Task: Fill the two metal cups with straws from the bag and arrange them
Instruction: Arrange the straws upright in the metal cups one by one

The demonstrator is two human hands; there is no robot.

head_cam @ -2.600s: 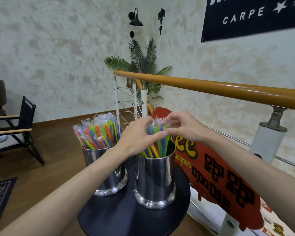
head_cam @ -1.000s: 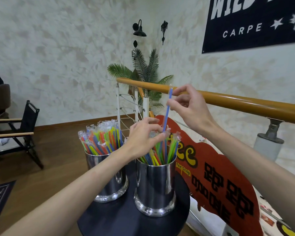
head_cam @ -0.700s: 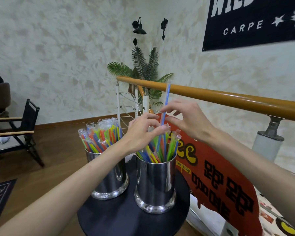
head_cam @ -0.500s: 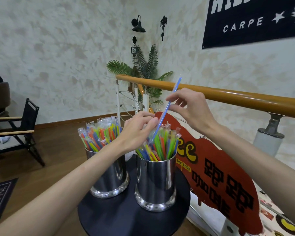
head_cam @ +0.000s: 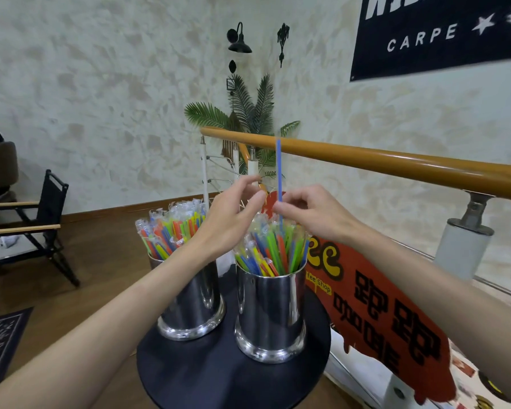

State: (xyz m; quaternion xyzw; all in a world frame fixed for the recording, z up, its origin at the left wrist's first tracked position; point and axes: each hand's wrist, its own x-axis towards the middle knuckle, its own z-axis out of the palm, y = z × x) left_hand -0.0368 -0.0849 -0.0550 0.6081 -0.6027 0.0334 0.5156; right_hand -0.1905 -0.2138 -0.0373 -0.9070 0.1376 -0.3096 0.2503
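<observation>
Two shiny metal cups stand side by side on a small round black table [head_cam: 207, 379]. The left cup [head_cam: 194, 302] and the right cup [head_cam: 270, 314] both hold several wrapped coloured straws. My right hand [head_cam: 310, 215] pinches a single blue straw [head_cam: 278, 169] upright, with its lower end down among the straws [head_cam: 273, 250] of the right cup. My left hand [head_cam: 229, 219] hovers just over the right cup's left side, fingers loosely bent, holding nothing. No bag is in view.
An orange wooden handrail [head_cam: 396, 168] on white posts runs behind the table. A red signboard [head_cam: 381, 314] leans at the right. A black folding chair [head_cam: 36, 219] stands at the left on the wood floor, and a palm plant [head_cam: 248, 113] is in the corner.
My right hand has brought the blue straw from tilted to upright and lowered it into the right cup. My left hand has lifted off the straw tops and opened a little.
</observation>
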